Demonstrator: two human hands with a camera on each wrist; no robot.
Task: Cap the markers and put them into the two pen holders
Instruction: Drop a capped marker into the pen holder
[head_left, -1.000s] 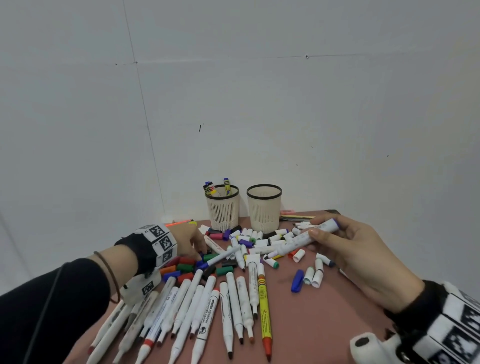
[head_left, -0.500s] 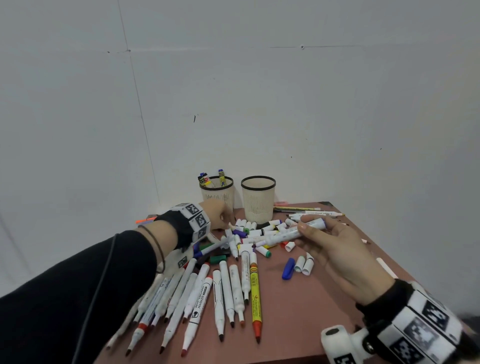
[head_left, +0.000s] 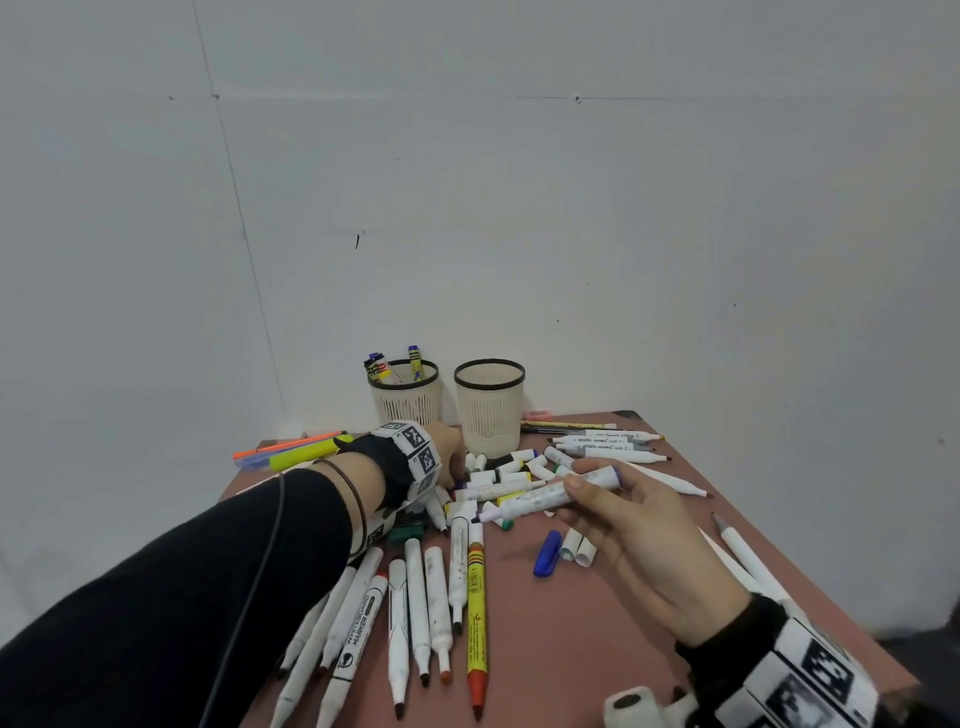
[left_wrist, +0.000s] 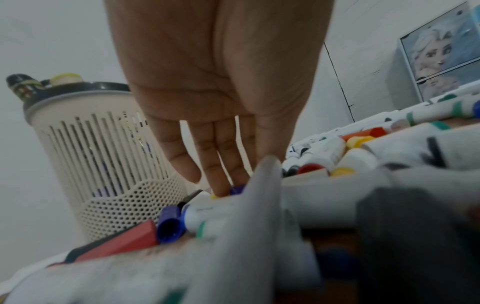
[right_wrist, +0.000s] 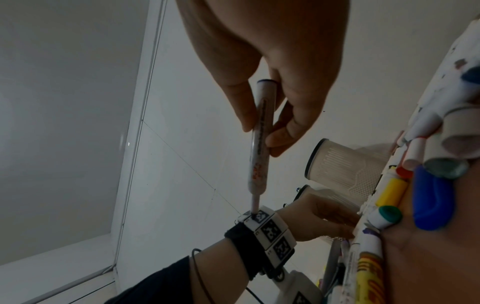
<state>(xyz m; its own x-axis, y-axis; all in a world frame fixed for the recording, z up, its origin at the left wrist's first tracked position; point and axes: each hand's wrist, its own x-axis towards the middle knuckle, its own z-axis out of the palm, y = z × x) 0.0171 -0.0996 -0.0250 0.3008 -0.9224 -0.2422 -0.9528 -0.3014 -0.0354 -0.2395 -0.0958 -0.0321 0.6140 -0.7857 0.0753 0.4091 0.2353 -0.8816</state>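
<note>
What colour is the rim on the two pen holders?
Black, on both pen holders; clearest in the head view.

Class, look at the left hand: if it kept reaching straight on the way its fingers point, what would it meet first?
Probably the purple cap in the pile, right at the left hand's fingertips; depth is unclear.

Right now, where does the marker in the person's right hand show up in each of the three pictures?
Head: uncapped marker lies slanted at centre right, above the caps.
Left wrist: not identifiable.
Right wrist: marker runs down the middle, tip downward.
Shared landmark: the empty pen holder.
</note>
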